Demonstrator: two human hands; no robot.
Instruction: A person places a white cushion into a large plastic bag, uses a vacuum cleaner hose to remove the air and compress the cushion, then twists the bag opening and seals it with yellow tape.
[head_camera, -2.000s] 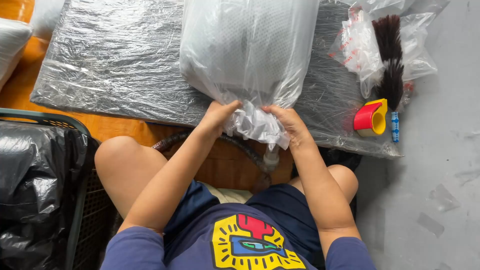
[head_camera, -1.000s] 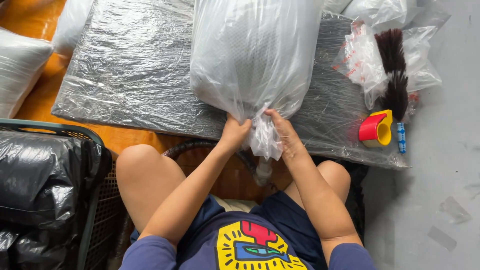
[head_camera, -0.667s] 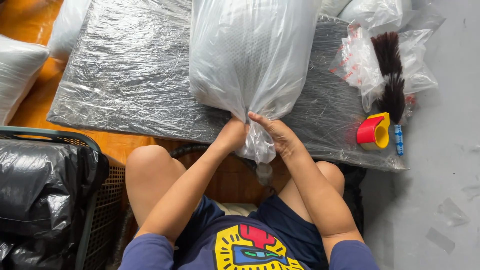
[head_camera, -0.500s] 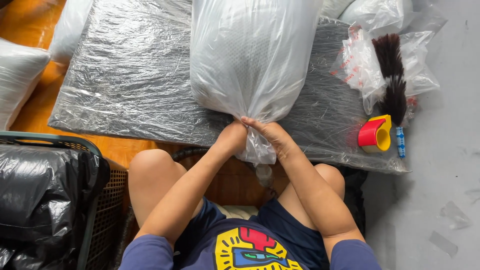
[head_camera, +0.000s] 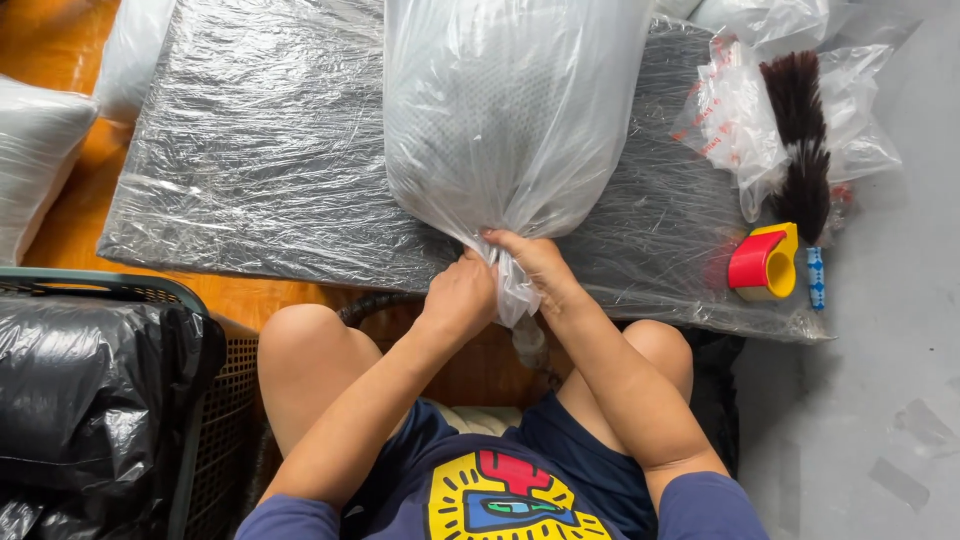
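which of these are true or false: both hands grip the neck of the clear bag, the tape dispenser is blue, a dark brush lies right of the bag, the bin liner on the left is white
Both hands, left hand and right hand, grip the gathered neck of the clear plastic bag: true.
The tape dispenser is blue: false, it is red and yellow.
A dark brush lies right of the bag: true.
The bin liner on the left is white: false, it is black.

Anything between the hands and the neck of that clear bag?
Nothing visible. The left hand and right hand both grip the gathered neck of the clear bag directly; the tape dispenser lies well off to the right.
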